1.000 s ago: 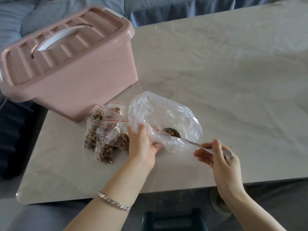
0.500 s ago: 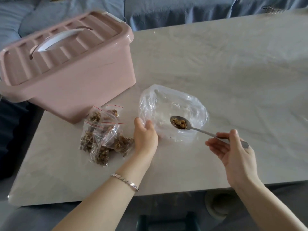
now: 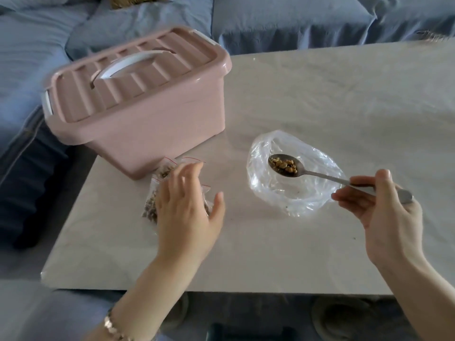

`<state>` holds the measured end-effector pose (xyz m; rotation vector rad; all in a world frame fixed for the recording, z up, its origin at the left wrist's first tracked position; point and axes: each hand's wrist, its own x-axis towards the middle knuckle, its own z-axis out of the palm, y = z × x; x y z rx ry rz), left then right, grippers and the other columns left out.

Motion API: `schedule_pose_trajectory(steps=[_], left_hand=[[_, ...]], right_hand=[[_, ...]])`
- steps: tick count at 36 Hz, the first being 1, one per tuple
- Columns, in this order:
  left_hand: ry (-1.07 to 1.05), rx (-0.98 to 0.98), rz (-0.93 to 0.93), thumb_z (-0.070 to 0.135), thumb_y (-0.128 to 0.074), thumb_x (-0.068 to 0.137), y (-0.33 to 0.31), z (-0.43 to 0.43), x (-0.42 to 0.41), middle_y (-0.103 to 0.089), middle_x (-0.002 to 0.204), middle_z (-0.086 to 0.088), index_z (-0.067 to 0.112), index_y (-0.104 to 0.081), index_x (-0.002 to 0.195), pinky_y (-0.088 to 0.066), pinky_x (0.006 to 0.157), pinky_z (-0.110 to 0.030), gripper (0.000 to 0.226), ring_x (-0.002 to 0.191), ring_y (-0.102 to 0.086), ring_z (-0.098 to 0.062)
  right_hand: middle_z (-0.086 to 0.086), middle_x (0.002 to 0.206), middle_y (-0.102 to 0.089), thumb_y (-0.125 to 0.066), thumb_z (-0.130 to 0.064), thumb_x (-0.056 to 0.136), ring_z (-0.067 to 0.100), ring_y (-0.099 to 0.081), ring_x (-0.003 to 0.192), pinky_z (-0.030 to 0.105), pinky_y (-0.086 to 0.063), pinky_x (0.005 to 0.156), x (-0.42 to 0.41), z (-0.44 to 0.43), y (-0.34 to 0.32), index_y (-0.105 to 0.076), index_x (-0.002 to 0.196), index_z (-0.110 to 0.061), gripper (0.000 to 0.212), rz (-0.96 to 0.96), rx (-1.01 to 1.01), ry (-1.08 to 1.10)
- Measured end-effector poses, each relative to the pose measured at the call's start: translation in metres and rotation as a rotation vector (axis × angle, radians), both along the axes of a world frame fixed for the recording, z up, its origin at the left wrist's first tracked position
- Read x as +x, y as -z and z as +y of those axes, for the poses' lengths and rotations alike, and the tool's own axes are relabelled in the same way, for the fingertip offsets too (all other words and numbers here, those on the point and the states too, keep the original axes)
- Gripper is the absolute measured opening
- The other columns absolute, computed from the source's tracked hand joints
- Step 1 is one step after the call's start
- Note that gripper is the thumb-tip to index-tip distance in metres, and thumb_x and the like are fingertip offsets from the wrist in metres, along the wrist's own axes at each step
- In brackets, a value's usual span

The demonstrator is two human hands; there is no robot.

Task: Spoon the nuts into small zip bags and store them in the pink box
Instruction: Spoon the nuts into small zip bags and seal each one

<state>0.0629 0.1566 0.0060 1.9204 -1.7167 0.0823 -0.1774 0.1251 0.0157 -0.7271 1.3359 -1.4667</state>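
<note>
The pink box (image 3: 152,119) stands at the table's far left with its ribbed lid on and a white handle on top. In front of it lies a pile of small zip bags (image 3: 157,190) filled with nuts. My left hand (image 3: 187,210) hovers over that pile with fingers spread, holding nothing, and hides part of it. My right hand (image 3: 384,212) pinches the handle of a metal spoon (image 3: 320,174). Its bowl carries chopped nuts (image 3: 283,164) above a crumpled clear plastic bag (image 3: 293,190) lying on the table.
The pale marble table (image 3: 320,107) reaches far to the right and back. A blue sofa (image 3: 270,18) runs behind it and along the left side. The table's front edge lies just ahead of my forearms.
My left hand let go of the clear bag and moved left over the zip bags. The spoon came out of the clear bag loaded with nuts and now hangs above it.
</note>
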Motion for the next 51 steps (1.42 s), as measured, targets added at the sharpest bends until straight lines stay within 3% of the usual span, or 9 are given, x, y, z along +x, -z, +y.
schedule_pose_trajectory(steps=[6, 10, 17, 23, 27, 32, 38, 43, 51], left_hand=[[-0.178, 0.442, 0.489, 0.037, -0.071, 0.075, 0.003, 0.012, 0.044, -0.058, 0.090, 0.010, 0.028, -0.048, 0.108, -0.046, 0.077, -0.033, 0.041, 0.086, -0.058, -0.016], [-0.112, 0.399, 0.439, 0.021, -0.069, 0.079, 0.010, 0.006, 0.045, -0.060, 0.075, 0.012, 0.031, -0.053, 0.073, -0.041, 0.068, -0.025, 0.019, 0.080, -0.062, -0.015], [0.268, 0.216, 0.269, 0.003, -0.061, 0.082, 0.013, -0.011, 0.034, -0.064, 0.084, 0.004, 0.012, -0.068, 0.089, -0.035, 0.071, -0.004, 0.013, 0.078, -0.052, -0.005], [0.142, 0.172, 0.512, 0.009, -0.049, 0.093, 0.029, -0.017, 0.011, -0.055, 0.108, -0.001, 0.015, -0.057, 0.114, -0.039, 0.087, -0.021, 0.024, 0.095, -0.052, -0.008], [-0.004, 0.137, 0.654, 0.020, -0.064, 0.084, 0.042, -0.014, -0.022, -0.037, 0.119, 0.004, 0.015, -0.030, 0.137, -0.029, 0.090, -0.016, 0.063, 0.100, -0.038, -0.004], [-0.165, -0.010, 0.422, 0.013, -0.083, 0.065, 0.067, -0.031, -0.036, -0.054, 0.106, -0.022, -0.006, -0.029, 0.135, -0.040, 0.095, -0.044, 0.090, 0.098, -0.055, -0.039], [-0.104, -0.125, 0.380, 0.007, -0.080, 0.066, 0.067, -0.038, -0.038, -0.057, 0.104, -0.022, -0.001, -0.030, 0.130, -0.045, 0.090, -0.045, 0.082, 0.098, -0.058, -0.040], [0.079, 0.007, 0.545, 0.022, -0.071, 0.074, 0.057, -0.022, -0.039, -0.041, 0.080, 0.010, -0.002, -0.036, 0.133, -0.046, 0.090, -0.048, 0.073, 0.073, -0.047, -0.006], [0.105, 0.170, 0.624, 0.046, -0.068, 0.065, 0.058, -0.017, -0.041, -0.052, 0.081, 0.015, 0.026, -0.047, 0.112, -0.027, 0.096, -0.024, 0.055, 0.086, -0.040, 0.022]], right_hand=[[0.007, 0.049, -0.063, -0.040, -0.028, 0.098, 0.019, -0.064, 0.051, 0.020, -0.053, 0.053, 0.021, 0.001, -0.001, -0.060, 0.070, -0.008, 0.039, -0.018, 0.035, -0.086], [0.009, 0.049, -0.063, -0.040, -0.028, 0.098, 0.020, -0.064, 0.051, 0.020, -0.053, 0.053, 0.031, 0.004, -0.001, -0.059, 0.069, -0.007, 0.040, -0.009, 0.050, -0.111], [0.009, 0.050, -0.063, -0.040, -0.028, 0.098, 0.020, -0.064, 0.051, 0.021, -0.053, 0.053, 0.029, 0.007, -0.004, -0.059, 0.070, -0.006, 0.040, 0.021, 0.044, -0.101], [0.006, 0.048, -0.062, -0.040, -0.028, 0.098, 0.019, -0.064, 0.051, 0.021, -0.053, 0.052, 0.026, 0.010, -0.002, -0.059, 0.071, -0.006, 0.040, 0.033, 0.056, -0.090], [0.007, 0.049, -0.062, -0.040, -0.028, 0.098, 0.020, -0.064, 0.051, 0.021, -0.053, 0.052, 0.026, 0.012, 0.000, -0.060, 0.071, -0.007, 0.040, 0.031, 0.062, -0.093], [0.006, 0.048, -0.062, -0.040, -0.027, 0.098, 0.019, -0.064, 0.051, 0.021, -0.053, 0.052, 0.024, 0.012, -0.004, -0.059, 0.071, -0.006, 0.039, 0.036, 0.055, -0.082], [0.009, 0.049, -0.062, -0.040, -0.027, 0.098, 0.018, -0.064, 0.051, 0.021, -0.054, 0.053, 0.015, 0.013, -0.006, -0.060, 0.071, -0.005, 0.039, 0.034, 0.045, -0.051], [0.009, 0.050, -0.063, -0.040, -0.027, 0.098, 0.018, -0.064, 0.051, 0.020, -0.053, 0.053, 0.008, 0.013, -0.006, -0.059, 0.071, -0.006, 0.039, 0.024, 0.047, -0.034], [0.008, 0.049, -0.063, -0.040, -0.027, 0.098, 0.019, -0.064, 0.050, 0.020, -0.054, 0.053, 0.004, 0.014, -0.009, -0.059, 0.071, -0.006, 0.040, 0.048, 0.065, -0.065]])
